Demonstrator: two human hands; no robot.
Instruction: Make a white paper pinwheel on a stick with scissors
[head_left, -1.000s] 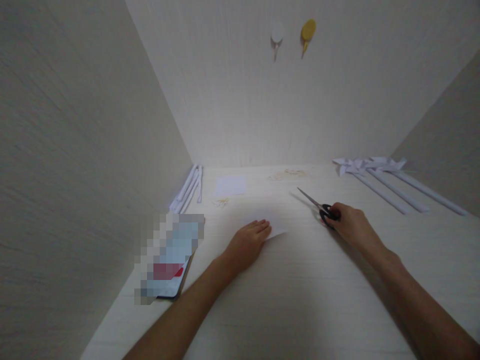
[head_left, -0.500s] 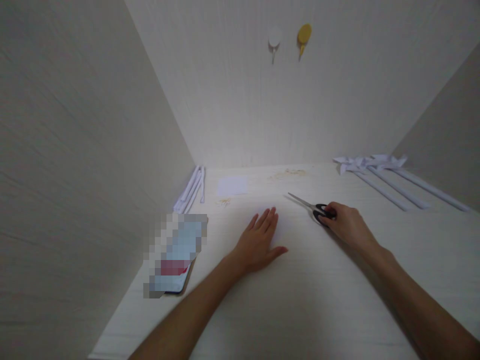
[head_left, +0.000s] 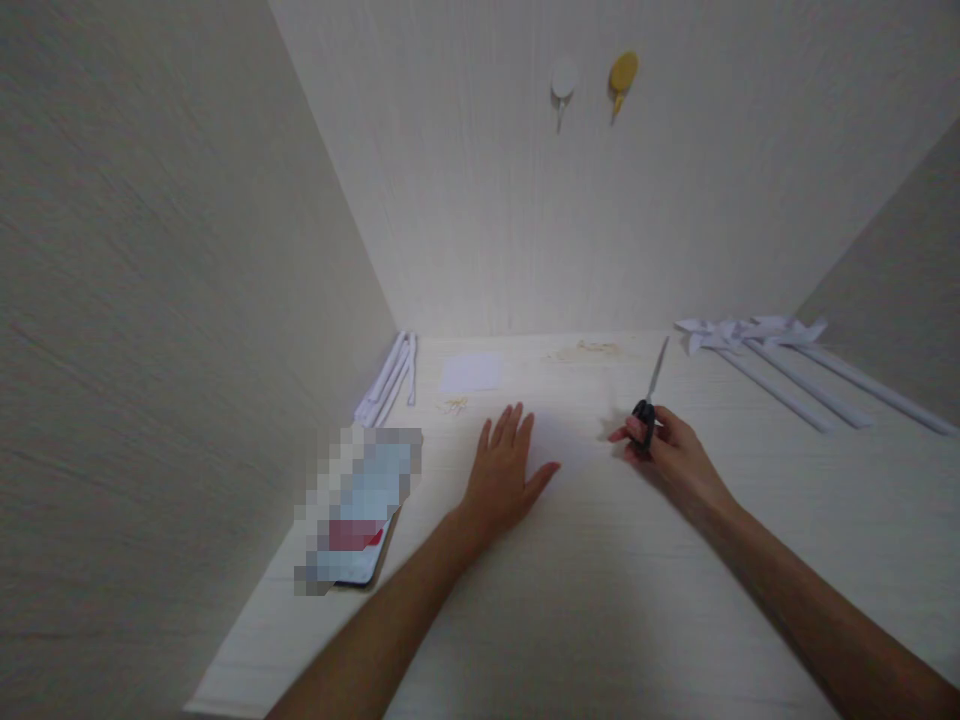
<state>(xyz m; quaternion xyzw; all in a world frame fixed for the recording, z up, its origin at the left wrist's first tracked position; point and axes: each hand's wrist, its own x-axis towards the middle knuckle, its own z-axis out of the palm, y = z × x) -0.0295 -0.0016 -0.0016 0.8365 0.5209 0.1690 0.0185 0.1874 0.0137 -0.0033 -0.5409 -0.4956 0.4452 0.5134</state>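
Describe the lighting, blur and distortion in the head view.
Head view: dim, with the brightest patch on the table near the back wall, where the white sheet almost washes out. The side walls splay outward, a wide-angle stretch. The scissors in the right hand look slightly smeared; the phone is pixelated.

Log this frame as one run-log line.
left hand: flat on paper sheet | right hand: gripping scissors, blades closed, pointing away | table: phone left, pinwheels right
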